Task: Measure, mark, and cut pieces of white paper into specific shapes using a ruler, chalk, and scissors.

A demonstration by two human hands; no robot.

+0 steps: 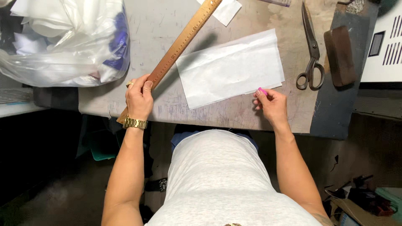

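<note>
My left hand (139,99) grips the near end of a long wooden ruler (184,41), which slants up to the right above the worn table (167,25). A gold watch sits on that wrist. My right hand (271,104) pinches a small pink piece of chalk (262,91) at the lower right corner of a white rectangular sheet of fabric (230,69). The sheet lies flat in the middle of the table. The ruler's far part passes just past the sheet's upper left corner.
A clear plastic bag (67,42) stuffed with white and blue material fills the left of the table. Metal scissors (311,50) and a brown oblong block (339,56) lie at the right. Another white scrap (226,10) lies at the top edge.
</note>
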